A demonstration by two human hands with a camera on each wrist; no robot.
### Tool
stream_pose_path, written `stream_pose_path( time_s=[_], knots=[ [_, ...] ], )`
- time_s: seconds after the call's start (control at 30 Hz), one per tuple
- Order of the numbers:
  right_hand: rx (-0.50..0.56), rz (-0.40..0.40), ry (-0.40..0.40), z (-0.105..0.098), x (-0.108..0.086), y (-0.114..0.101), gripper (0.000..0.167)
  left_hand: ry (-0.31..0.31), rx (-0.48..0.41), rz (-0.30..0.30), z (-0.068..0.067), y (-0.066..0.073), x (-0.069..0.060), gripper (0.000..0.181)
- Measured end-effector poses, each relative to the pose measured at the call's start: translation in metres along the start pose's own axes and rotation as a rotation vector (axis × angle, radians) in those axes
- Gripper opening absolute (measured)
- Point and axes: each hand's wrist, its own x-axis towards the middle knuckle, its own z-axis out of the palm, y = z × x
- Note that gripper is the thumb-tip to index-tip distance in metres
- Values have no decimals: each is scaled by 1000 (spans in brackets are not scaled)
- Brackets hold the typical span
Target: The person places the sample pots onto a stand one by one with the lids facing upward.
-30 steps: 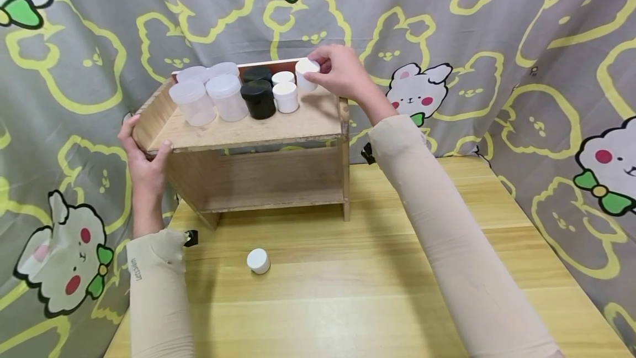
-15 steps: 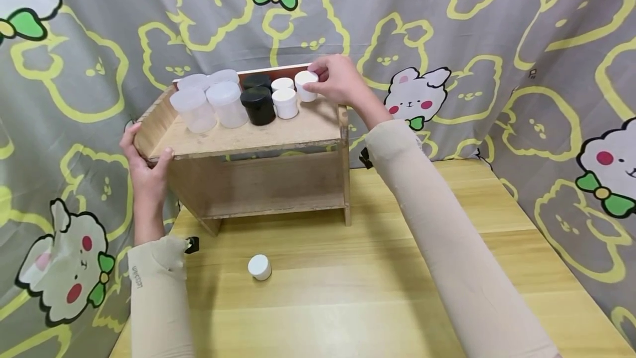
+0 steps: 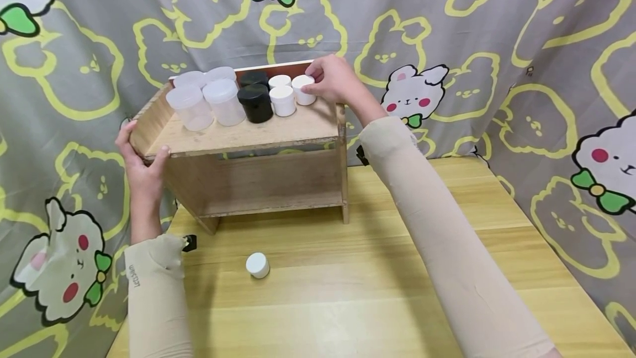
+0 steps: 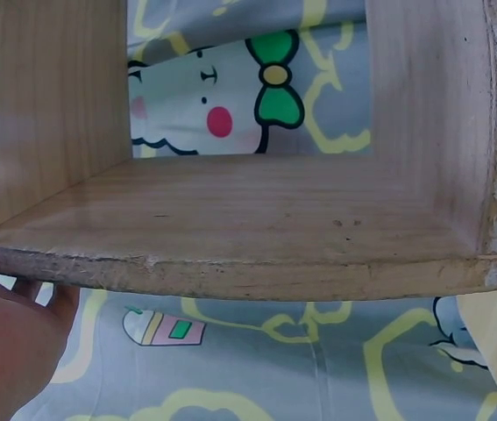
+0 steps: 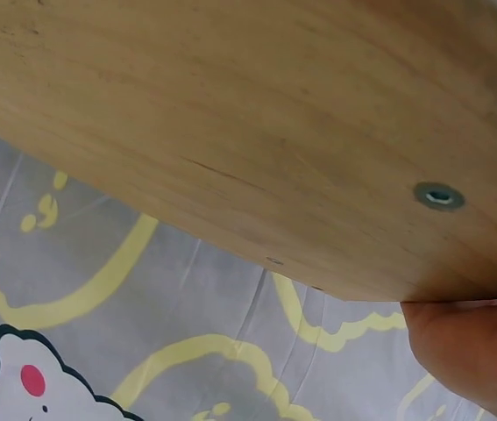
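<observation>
My right hand [image 3: 334, 80] pinches a small white jar [image 3: 304, 93] between thumb and fingers at the right end of the row on the wooden shelf's [image 3: 233, 140] top board. The jar appears to rest on the board. Left of it stand two more white jars [image 3: 283, 101], two black jars [image 3: 255, 105] and several translucent jars [image 3: 226, 106]. My left hand [image 3: 144, 167] grips the shelf's left front corner, thumb on the front edge. In the left wrist view that hand [image 4: 20, 351] meets the board's edge; in the right wrist view the side panel [image 5: 257, 140] hides the jars.
Another white jar [image 3: 258, 265] with its lid on stands on the wooden table [image 3: 348, 291], in front of the shelf. A lower board [image 3: 273, 209] runs between the shelf's side panels. Patterned grey curtains [image 3: 447, 26] hang close behind and on both sides.
My right hand has lowered the white jar onto the top board and brought it slightly left, beside the other white jars. My left hand keeps its grip on the shelf corner.
</observation>
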Motion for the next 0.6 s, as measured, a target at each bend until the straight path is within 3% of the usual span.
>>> stream_pose_path(
  time_s=[0.6],
  knots=[
    [-50, 15, -22, 1, 0, -3, 49, -5, 11, -2, 0, 2, -1, 72]
  ],
)
